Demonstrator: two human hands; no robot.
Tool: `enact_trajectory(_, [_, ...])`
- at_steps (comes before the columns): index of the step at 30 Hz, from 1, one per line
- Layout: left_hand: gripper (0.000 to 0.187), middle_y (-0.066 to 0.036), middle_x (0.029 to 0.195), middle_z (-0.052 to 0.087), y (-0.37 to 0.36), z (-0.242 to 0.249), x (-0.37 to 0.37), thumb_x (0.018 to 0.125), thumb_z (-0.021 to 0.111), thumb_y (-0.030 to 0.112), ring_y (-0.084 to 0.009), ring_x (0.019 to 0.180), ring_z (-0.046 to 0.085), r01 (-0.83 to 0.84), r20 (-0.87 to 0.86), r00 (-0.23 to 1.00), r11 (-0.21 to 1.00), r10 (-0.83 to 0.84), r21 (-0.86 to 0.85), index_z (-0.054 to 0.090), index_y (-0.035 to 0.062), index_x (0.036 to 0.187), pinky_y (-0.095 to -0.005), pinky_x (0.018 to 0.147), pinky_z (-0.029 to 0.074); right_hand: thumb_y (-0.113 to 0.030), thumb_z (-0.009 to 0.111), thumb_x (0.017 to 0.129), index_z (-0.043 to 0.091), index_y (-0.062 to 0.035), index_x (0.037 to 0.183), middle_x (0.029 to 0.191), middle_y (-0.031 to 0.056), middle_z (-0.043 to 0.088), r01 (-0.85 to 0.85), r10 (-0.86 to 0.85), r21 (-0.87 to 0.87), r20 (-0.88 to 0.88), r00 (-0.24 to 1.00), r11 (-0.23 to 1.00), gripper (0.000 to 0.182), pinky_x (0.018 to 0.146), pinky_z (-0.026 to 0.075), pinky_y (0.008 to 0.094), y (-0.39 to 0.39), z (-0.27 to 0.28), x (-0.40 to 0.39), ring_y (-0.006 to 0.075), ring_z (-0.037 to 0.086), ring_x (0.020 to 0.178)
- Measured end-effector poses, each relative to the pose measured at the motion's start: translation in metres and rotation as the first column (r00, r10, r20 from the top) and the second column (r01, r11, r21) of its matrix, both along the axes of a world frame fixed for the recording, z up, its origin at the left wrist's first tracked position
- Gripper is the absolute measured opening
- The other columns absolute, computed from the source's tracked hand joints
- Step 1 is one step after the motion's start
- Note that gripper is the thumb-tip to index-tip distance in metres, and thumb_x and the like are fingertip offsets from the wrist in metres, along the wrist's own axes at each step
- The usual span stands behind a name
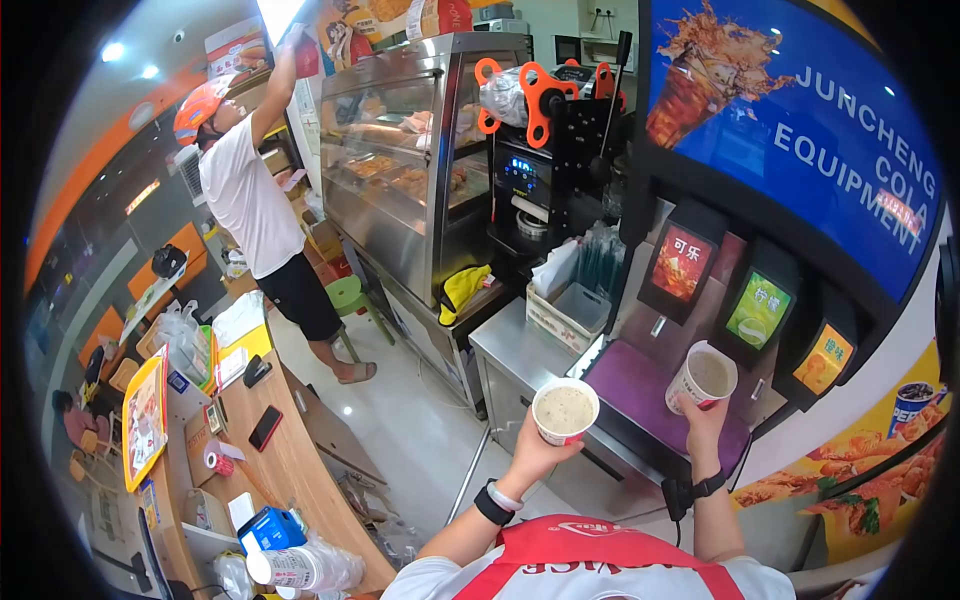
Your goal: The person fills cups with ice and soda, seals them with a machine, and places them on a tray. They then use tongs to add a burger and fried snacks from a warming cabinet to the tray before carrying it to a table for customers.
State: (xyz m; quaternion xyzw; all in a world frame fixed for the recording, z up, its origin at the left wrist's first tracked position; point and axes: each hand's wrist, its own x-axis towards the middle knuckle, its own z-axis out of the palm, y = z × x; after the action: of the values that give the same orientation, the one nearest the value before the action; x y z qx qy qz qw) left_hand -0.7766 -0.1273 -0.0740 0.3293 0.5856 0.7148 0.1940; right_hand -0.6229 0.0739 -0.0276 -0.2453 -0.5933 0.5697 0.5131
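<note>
My left hand is wrapped round a paper cup with a pale, speckled drink inside, held upright in front of the metal counter. To the right, my right hand grips a second paper cup with a similar light brown drink. That cup is over the purple mat of the drink dispenser, below the red and green labelled spouts. Whether it touches the mat I cannot tell. Both cups have no lids.
A cup sealing machine and a basket of straws stand behind the cups. A glass food warmer is further left. Another person in an orange helmet reaches up at the left. A wooden counter holds a phone.
</note>
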Motion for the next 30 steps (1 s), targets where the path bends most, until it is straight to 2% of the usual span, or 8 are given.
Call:
enact_trajectory(11, [0.073,-0.011,0.107,0.052,0.0,-0.001,0.001,0.053,0.076,0.011,-0.0185,0.101,0.051,0.002,0.017,1.0,1.0,-0.001,-0.029,0.038,-0.0005,0.114,-0.0295,0.087,0.039,0.002,0.07,0.061,0.038,-0.0045,0.118,0.112,0.006,0.048,0.011,-0.011,0.004,0.02,1.0,1.0,0.065,0.088,0.038,0.03,-0.001,-0.001,0.0,0.0156,0.049,0.101])
enact_trajectory(14, [0.069,-0.008,0.108,0.053,0.001,0.0,0.002,0.055,0.074,0.005,-0.0153,0.1,0.05,0.004,0.025,1.0,1.0,-0.003,-0.015,0.04,0.0001,0.115,-0.0285,0.088,0.038,0.002,0.07,0.061,0.039,-0.004,0.117,0.112,0.0061,0.048,-0.002,0.002,0.009,0.001,1.0,1.0,0.064,0.088,0.038,0.0297,0.002,-0.004,-0.001,0.0157,0.049,0.101])
enact_trajectory(16, [0.059,-0.007,0.1,0.057,0.003,-0.001,0.003,0.056,0.073,0.004,-0.0141,0.092,0.054,-0.07,-0.027,0.997,0.997,0.07,0.023,0.047,-0.0004,0.109,-0.0275,0.083,0.041,0.0,0.071,0.061,0.039,-0.0034,0.115,0.112,0.0062,0.049,-0.013,0.013,-0.004,-0.008,1.0,1.0,0.063,0.088,0.038,0.0294,0.004,-0.006,-0.001,0.0157,0.048,0.101])
enact_trajectory(19, [0.047,-0.005,0.088,0.06,0.001,0.002,0.002,0.056,0.072,0.002,-0.0124,0.083,0.056,0.068,0.053,0.996,0.998,-0.067,-0.017,0.054,-0.0006,0.099,-0.0266,0.076,0.044,-0.003,0.073,0.06,0.04,-0.0028,0.114,0.11,0.0065,0.049,-0.003,0.002,0.019,0.039,0.999,1.0,0.064,0.087,0.038,0.0291,0.008,-0.013,0.0,0.0155,0.049,0.1])
enact_trajectory(21, [0.038,-0.004,0.08,0.061,0.002,0.003,0.005,0.056,0.071,0.001,-0.0112,0.076,0.057,0.009,0.082,0.997,1.0,-0.009,-0.002,0.058,-0.0005,0.092,-0.026,0.072,0.046,-0.005,0.074,0.058,0.04,-0.0025,0.114,0.109,0.0068,0.05,-0.015,0.014,0.031,0.042,0.999,0.999,0.066,0.087,0.038,0.029,0.005,-0.008,-0.001,0.0153,0.049,0.1])
enact_trajectory(22, [0.041,-0.005,0.085,0.061,0.001,-0.011,0.002,0.056,0.071,0.001,-0.0123,0.079,0.057,-0.01,0.051,0.999,0.999,0.012,-0.041,0.057,-0.0005,0.094,-0.0267,0.074,0.045,-0.006,0.074,0.058,0.039,-0.0025,0.114,0.109,0.0071,0.05,0.006,-0.009,0.044,0.056,0.998,0.999,0.066,0.087,0.038,0.0289,0.004,-0.007,-0.002,0.0154,0.048,0.101])
enact_trajectory(25, [0.051,-0.007,0.095,0.058,-0.001,0.009,0.007,0.056,0.071,-0.002,-0.0135,0.086,0.056,0.044,0.091,0.995,0.997,-0.038,-0.056,0.05,-0.0007,0.103,-0.0272,0.077,0.044,-0.006,0.074,0.058,0.038,-0.0026,0.115,0.11,0.0076,0.049,0.052,-0.06,0.092,0.082,0.995,0.994,0.068,0.088,0.038,0.0291,0.011,-0.018,-0.003,0.0158,0.047,0.102])
enact_trajectory(30, [0.054,-0.007,0.094,0.058,0.001,0.01,0.01,0.056,0.071,-0.002,-0.0146,0.086,0.056,0.025,0.08,0.997,0.998,-0.02,-0.06,0.049,-0.0001,0.105,-0.0274,0.077,0.044,-0.007,0.074,0.058,0.032,-0.0029,0.12,0.113,0.0083,0.047,0.023,-0.032,0.098,0.094,0.995,0.995,0.076,0.09,0.037,0.0302,0.015,-0.014,-0.004,0.0171,0.046,0.105])
